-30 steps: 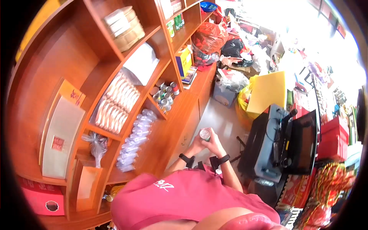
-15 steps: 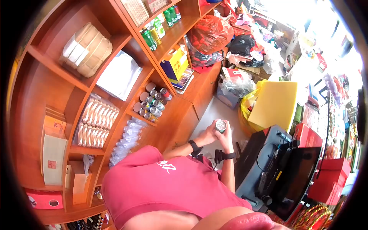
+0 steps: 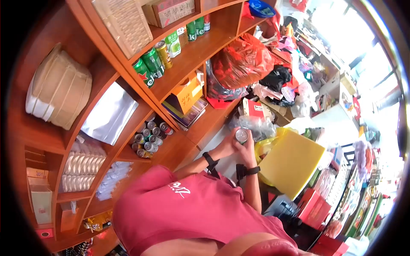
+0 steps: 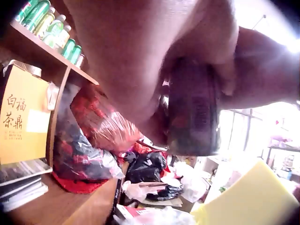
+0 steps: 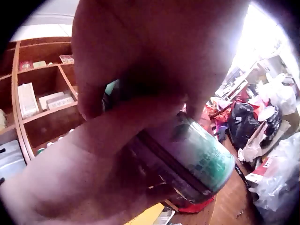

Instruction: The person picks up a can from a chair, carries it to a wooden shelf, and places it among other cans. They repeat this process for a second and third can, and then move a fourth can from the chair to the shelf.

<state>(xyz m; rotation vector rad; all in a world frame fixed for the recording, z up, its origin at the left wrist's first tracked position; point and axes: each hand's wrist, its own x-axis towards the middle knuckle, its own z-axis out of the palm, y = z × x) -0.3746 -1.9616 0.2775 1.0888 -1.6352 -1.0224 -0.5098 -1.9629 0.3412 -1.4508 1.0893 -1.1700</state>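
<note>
Wooden shelves [image 3: 188,66] curve along my left, with a red bag [image 3: 243,62] and a yellow board [image 3: 292,160] farther out, while in front of me I grip one can [image 3: 241,135] between both hands, its silver top turned toward my face. My left hand [image 3: 228,144] and right hand [image 3: 247,152] both curl round its side, held in the air near the clear plastic [image 3: 261,129]. Should either palm ease off or the two twist unevenly, I judge the smooth can could slip and drop, while squeezing too hard might dent its wall.
</note>
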